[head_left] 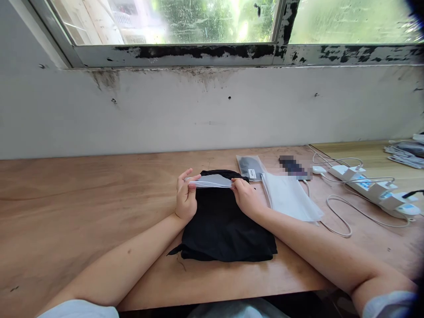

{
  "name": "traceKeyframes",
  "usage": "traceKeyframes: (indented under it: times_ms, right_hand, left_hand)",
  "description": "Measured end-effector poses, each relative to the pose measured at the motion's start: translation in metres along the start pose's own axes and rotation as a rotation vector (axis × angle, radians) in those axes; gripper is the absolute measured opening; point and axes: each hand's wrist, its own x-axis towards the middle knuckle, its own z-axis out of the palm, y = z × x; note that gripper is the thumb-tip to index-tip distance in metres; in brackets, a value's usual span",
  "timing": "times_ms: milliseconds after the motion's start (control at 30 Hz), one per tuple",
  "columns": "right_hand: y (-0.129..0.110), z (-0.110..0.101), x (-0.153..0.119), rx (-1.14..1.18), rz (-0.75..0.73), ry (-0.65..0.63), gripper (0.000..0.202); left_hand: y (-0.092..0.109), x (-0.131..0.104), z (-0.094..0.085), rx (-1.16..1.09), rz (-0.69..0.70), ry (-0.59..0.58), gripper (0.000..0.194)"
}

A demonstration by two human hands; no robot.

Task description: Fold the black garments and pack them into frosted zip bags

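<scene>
Between my two hands is a translucent white plastic bag (212, 181), seen nearly edge-on above a folded black garment (228, 229) that lies on the wooden table. My left hand (187, 196) pinches the bag's left end between thumb and fingers, with the other fingers partly spread. At the right end, the fingers of my right hand (247, 196) are closed on the bag. Part of the garment shows behind the bag. Just right of my right hand lies a stack of similar white plastic bags (291, 196). Behind that stack is a clear packet with dark contents (250, 168) and a small white label.
A blurred-out dark phone-like object (293, 168) lies at the back right. White power strips (374, 190) with plugs and looping cables (338, 221) spread over the right side. Grey folded items (406, 152) sit at the far right. A white wall (165, 115) with a window bounds the table.
</scene>
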Motion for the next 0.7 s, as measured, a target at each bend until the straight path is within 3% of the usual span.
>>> traceKeyframes:
  times_ms: [333,467,700]
  right_hand:
    - [0.001,-0.006,-0.001,0.114,-0.121,0.098,0.010]
    - [0.003,-0.004,-0.001,0.155,-0.073,0.086,0.007]
    - [0.013,0.004,0.001,0.215,0.085,0.061,0.006]
  left_hand:
    - [0.005,-0.005,-0.004,0.021,0.008,-0.126,0.036]
    - [0.004,-0.002,-0.003,0.032,-0.032,-0.090,0.026]
    - [0.006,-0.005,-0.002,0.047,-0.014,-0.053,0.028]
